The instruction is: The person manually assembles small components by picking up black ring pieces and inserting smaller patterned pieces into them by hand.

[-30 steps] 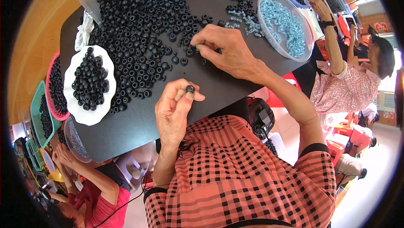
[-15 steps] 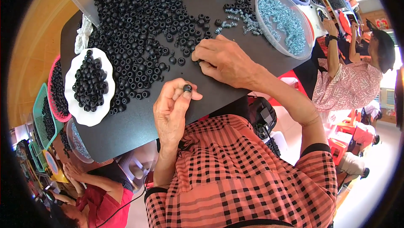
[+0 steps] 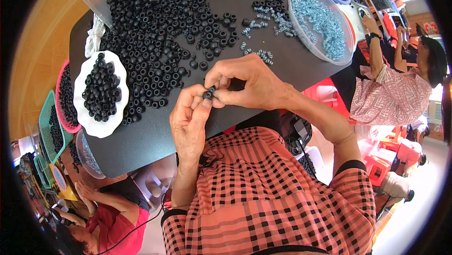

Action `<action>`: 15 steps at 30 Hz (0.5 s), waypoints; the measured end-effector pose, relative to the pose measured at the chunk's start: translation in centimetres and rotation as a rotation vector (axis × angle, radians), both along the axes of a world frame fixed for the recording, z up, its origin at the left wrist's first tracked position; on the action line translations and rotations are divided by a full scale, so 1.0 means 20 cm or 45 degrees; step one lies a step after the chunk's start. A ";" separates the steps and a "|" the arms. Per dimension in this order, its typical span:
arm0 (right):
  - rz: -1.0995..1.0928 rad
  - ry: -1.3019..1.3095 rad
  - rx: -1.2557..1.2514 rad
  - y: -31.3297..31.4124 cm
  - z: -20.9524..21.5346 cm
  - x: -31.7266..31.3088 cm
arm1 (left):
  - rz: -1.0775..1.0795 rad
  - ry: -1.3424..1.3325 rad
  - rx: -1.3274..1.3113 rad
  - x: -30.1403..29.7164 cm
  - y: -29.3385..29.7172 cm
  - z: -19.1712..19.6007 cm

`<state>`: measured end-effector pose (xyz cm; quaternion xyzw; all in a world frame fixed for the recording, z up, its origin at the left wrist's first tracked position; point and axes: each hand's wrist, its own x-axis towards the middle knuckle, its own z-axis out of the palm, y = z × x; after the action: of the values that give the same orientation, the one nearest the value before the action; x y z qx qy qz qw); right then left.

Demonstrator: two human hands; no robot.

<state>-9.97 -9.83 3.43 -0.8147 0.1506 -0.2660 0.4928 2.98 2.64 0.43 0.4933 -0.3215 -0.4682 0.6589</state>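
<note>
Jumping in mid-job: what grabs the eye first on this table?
The two hands meet at the centre: the left hand and right hand pinch one small black ring between them. Behind them a big heap of black rings spreads over the dark table, with a white dish of rings at left and a clear bowl of pale blue springs at right.

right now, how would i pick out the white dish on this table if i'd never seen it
Start at the dark table and go to its left edge, beside the big loose spread of black rings. The white dish sits there with a scalloped rim, holding a tidy heap of black pieces; it is the only white container, unlike the clear tub of pale blue parts opposite.
</note>
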 end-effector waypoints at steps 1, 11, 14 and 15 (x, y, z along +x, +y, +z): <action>-0.008 -0.026 0.018 0.00 -0.01 0.00 | -0.003 0.033 -0.012 -0.01 0.00 0.01; -0.097 0.022 0.120 0.01 -0.07 -0.01 | 0.060 -0.002 -0.083 -0.01 -0.01 -0.01; -0.040 0.018 0.052 0.01 -0.06 0.00 | 0.029 0.017 -0.097 -0.01 0.00 0.00; -0.019 0.032 0.119 0.00 -0.05 -0.01 | 0.019 0.014 -0.090 -0.01 0.00 0.00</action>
<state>-10.10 -9.76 2.41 -0.7929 0.1751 -0.2522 0.5263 2.80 2.62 0.42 0.4695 -0.3306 -0.4544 0.6811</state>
